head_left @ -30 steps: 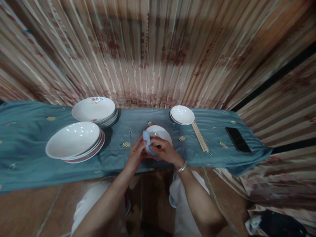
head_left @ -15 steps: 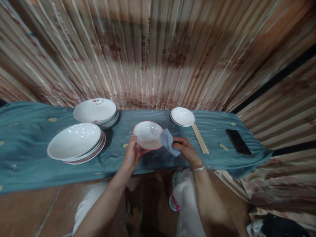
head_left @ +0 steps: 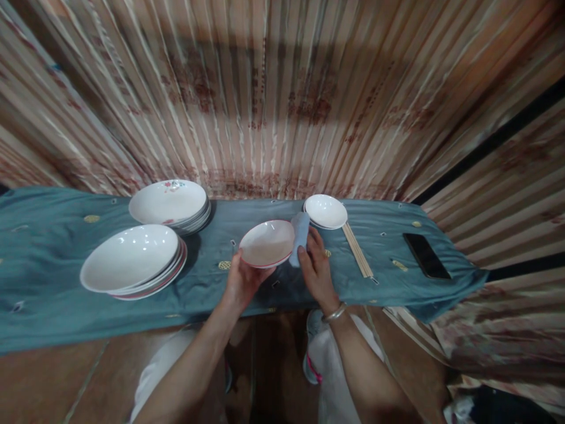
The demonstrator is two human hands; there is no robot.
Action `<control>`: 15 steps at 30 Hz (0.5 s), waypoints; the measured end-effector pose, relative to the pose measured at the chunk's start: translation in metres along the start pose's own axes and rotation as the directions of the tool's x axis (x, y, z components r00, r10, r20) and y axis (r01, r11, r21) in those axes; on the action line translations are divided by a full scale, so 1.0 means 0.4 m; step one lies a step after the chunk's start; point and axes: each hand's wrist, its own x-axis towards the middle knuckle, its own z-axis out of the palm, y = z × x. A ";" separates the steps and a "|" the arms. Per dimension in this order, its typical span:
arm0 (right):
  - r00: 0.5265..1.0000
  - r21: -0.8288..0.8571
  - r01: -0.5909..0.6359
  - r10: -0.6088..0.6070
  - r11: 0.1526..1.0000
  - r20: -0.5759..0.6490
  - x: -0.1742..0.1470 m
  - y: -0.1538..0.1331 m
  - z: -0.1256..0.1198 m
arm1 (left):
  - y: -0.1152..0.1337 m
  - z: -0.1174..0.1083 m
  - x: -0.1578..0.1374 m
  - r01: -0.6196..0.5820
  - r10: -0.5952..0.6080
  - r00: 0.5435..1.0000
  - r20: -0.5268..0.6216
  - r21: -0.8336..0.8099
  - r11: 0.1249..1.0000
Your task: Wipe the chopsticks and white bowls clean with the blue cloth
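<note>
A white bowl (head_left: 267, 242) with a red rim is tilted above the cloth-covered table. My left hand (head_left: 245, 281) grips it from the lower left, thumb near the rim and fingers underneath. In my right hand (head_left: 316, 265) is a light blue cloth (head_left: 300, 238), pressed against the bowl's right side. The fingers of that hand lie behind the cloth with the thumb in front. A silver bangle circles the right wrist.
To the left stand a stack of large white bowls (head_left: 130, 259) and a stack of flowered plates (head_left: 170, 203). Small white bowls (head_left: 326, 211), wooden chopsticks (head_left: 357, 250) and a black phone (head_left: 426, 255) lie rightward on the teal tablecloth (head_left: 247, 212). A pleated curtain (head_left: 273, 106) hangs behind.
My right hand has turned and moved left, bringing the cloth from the bowl's inner right edge round to its outer right side. The bowl has tilted and shifted slightly right.
</note>
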 end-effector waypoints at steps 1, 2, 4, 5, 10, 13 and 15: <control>0.999 -0.062 0.050 -0.050 0.997 -0.005 -0.002 -0.003 0.002 | 0.001 0.001 -0.002 0.012 -0.013 1.000 -0.009 -0.004 1.000; 0.996 -0.099 0.086 -0.087 0.991 -0.002 -0.002 -0.004 0.003 | 0.001 0.001 -0.004 0.027 -0.027 1.000 -0.016 -0.008 1.000; 0.994 -0.103 0.112 -0.113 0.988 0.001 0.003 -0.002 0.003 | 0.000 0.001 -0.009 0.061 -0.062 0.998 -0.032 -0.017 0.998; 0.995 -0.079 0.099 -0.100 0.992 -0.010 0.008 0.002 0.002 | -0.003 0.001 -0.012 0.082 -0.083 0.996 -0.042 -0.022 0.996; 0.995 0.233 -0.080 0.092 0.969 -0.039 0.049 0.045 -0.008 | -0.023 0.001 -0.034 0.259 -0.263 0.964 -0.038 -0.085 0.962; 0.980 0.446 -0.189 0.200 0.875 0.024 0.064 0.076 -0.005 | -0.040 -0.001 -0.047 0.393 -0.391 0.920 0.040 -0.139 0.909; 0.961 0.526 -0.255 0.272 0.811 0.047 0.065 0.090 0.002 | -0.052 -0.004 -0.052 0.454 -0.443 0.891 0.104 -0.160 0.876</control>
